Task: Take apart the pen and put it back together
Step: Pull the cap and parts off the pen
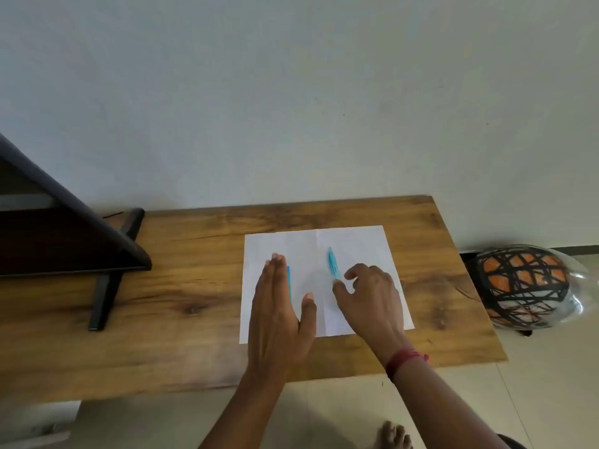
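Observation:
A light blue pen part (332, 263) lies on a white sheet of paper (353, 244) on the wooden table (194, 270). My right hand (369, 296) hovers just right of it, fingers apart, thumb tip touching its near end. My left hand (278, 306) lies flat on the paper's left half, fingers together and straight, thumb spread. A second blue pen part (288, 280) shows as a thin strip along the right edge of those fingers; the rest of it is hidden under the hand.
A dark stand with crossed legs (110, 254) occupies the table's left side. A helmet with orange and black pattern (525, 286) sits beyond the table's right edge. A pale wall rises behind the table. Toes of a foot (393, 435) show on the floor below.

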